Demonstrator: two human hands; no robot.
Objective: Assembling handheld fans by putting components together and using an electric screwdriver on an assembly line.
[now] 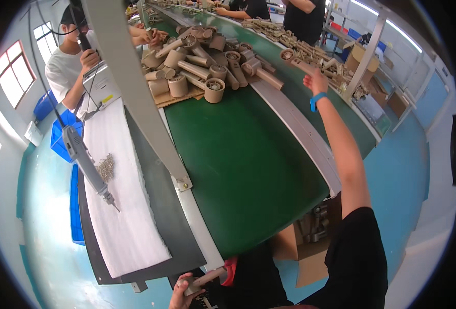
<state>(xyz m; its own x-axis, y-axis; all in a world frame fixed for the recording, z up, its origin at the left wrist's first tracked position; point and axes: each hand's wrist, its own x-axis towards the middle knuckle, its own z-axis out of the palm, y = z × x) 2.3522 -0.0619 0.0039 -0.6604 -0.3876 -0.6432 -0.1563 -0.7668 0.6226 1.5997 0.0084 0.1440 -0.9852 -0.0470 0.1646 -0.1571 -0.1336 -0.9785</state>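
Note:
My right hand [316,82], with a blue band at its wrist, reaches far out over the right-hand belt. Its fingers close on the handle end of a tan hair dryer housing [296,61], whose round head points to the left. Low in the view, near the belt's front end, my left hand [180,297] grips the round head of another tan hair dryer housing [203,280]. That housing's handle slants up to the right, towards a red piece [230,272]. A big pile of similar housings [199,64] lies at the far end of the green belt [248,165].
A metal post [151,113] rises beside the belt. An electric screwdriver [86,159] hangs above white foam [127,221] and loose screws [105,167]. Tan parts [290,38] line the right-hand belt. Below is a cardboard box [310,257]. Co-workers [66,67] stand around the line.

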